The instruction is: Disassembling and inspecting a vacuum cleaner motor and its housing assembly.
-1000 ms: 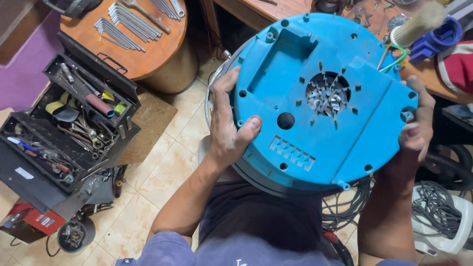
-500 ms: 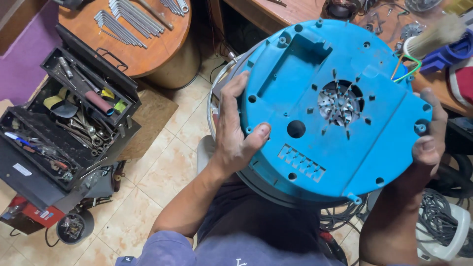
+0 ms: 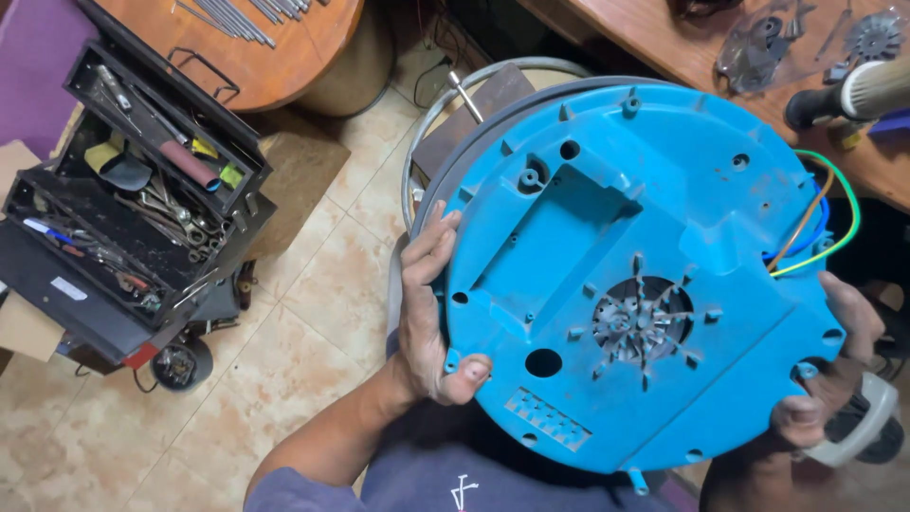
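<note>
Blue round plastic housing [image 3: 626, 275] held up over the tiled floor.
Left hand [image 3: 428, 313] and right hand [image 3: 834, 379] each clasp an opposite rim.

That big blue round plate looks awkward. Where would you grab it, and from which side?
By the rim, one hand on each opposite edge, as the left hand and right hand do now. The blue plate is wide and flat, its face full of ribs and a vent but with no handle. Avoid the upper right edge, where the coloured wires come out.

Left hand [image 3: 428, 318] and right hand [image 3: 823, 379] are spread apart, fingers curled, thumbs facing up.
</note>
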